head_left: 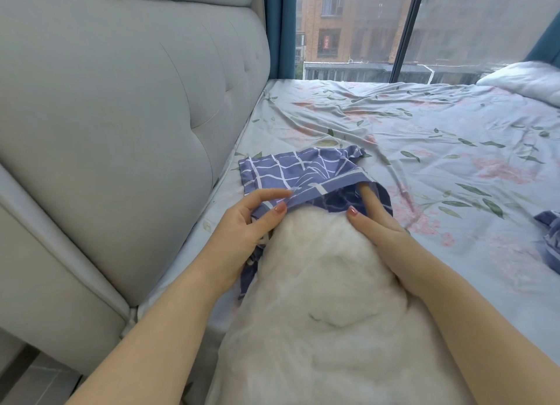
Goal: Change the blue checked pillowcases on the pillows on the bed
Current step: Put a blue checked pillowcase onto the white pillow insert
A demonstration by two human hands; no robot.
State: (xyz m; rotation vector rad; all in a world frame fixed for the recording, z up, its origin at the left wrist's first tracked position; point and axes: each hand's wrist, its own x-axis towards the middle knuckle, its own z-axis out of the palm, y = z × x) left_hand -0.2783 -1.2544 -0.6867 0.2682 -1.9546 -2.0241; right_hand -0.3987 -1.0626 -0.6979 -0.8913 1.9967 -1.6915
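A bare white pillow [327,298] lies lengthwise in front of me on the bed, its far end just inside the mouth of a blue checked pillowcase [303,168]. My left hand [248,222] pinches the upper hem of the case between thumb and fingers. My right hand [375,222] rests along the pillow's right side, its index finger reaching inside the case opening and its thumb on the pillow. A second blue checked pillowcase [550,238] lies crumpled at the right edge of the view.
The bed carries a pale floral sheet [424,137]. A padded grey headboard [121,116] runs along the left. Another white pillow [527,80] lies at the far right near the large window [363,25] with blue curtains.
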